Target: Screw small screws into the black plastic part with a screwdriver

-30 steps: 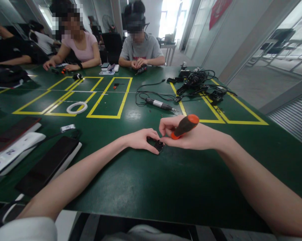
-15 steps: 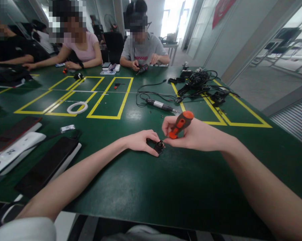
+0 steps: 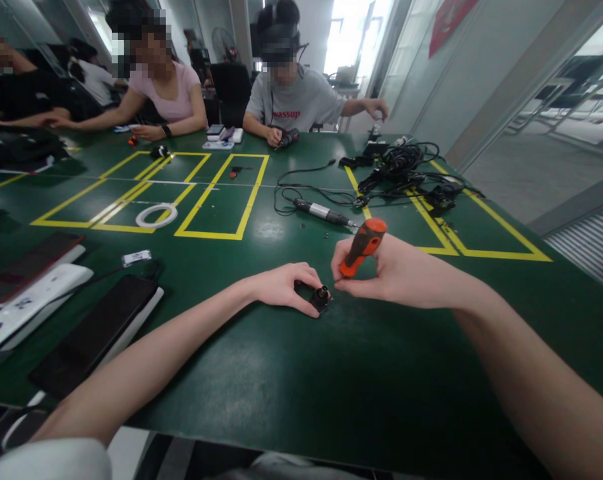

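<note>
My left hand (image 3: 285, 285) rests on the green table (image 3: 291, 373), fingers pinched on a small black part (image 3: 320, 298). My right hand (image 3: 389, 272) sits just to the right of it, closed around an orange-and-black screwdriver (image 3: 363, 245). The screwdriver handle stands nearly upright above my fingers, and my fingertips almost touch the black part. The screwdriver's tip is hidden behind my fingers.
An electric screwdriver (image 3: 321, 212) with its cable lies beyond my hands, near a tangle of black cables (image 3: 401, 170). A white ring (image 3: 154, 215) lies among yellow tape rectangles. Dark and white devices (image 3: 94, 330) lie at the left. Two people (image 3: 294, 100) sit across the table.
My right hand has tipped the screwdriver from lying nearly flat to nearly upright. The person opposite has stretched an arm out toward the cables.
</note>
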